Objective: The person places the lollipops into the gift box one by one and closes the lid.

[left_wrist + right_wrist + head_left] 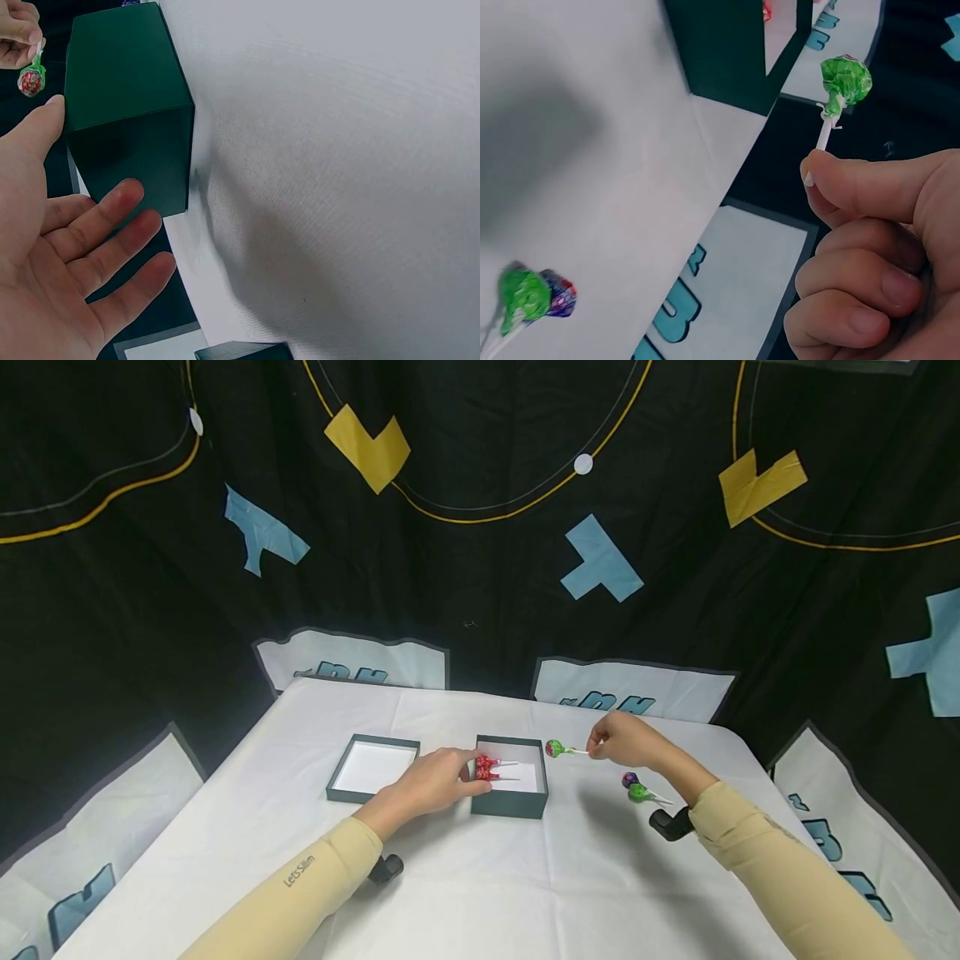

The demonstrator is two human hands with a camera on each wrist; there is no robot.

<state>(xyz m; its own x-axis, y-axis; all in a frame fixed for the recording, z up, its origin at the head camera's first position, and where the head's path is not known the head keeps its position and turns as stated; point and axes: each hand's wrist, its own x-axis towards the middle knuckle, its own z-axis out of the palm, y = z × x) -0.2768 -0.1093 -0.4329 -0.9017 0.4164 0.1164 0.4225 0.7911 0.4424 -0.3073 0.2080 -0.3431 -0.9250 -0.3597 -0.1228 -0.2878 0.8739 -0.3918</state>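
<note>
My right hand (622, 739) pinches the white stick of a green-wrapped lollipop (555, 748) between thumb and forefinger, just right of the dark green box (510, 806). In the right wrist view its wrapped head (846, 78) points up, away from the fingertips. Two red-wrapped lollipops (486, 768) lie inside the box at its left side, sticks to the right. My left hand (435, 781) is at the box's left wall, fingers spread and loosely extended in the left wrist view; whether they touch the wall I cannot tell.
The shallow box lid (373, 766) lies inside-up left of the box. On the white tablecloth (480, 893) at the right are a purple-wrapped lollipop (629, 779) and another green one (640, 792). A black patterned curtain (465, 577) hangs behind the table.
</note>
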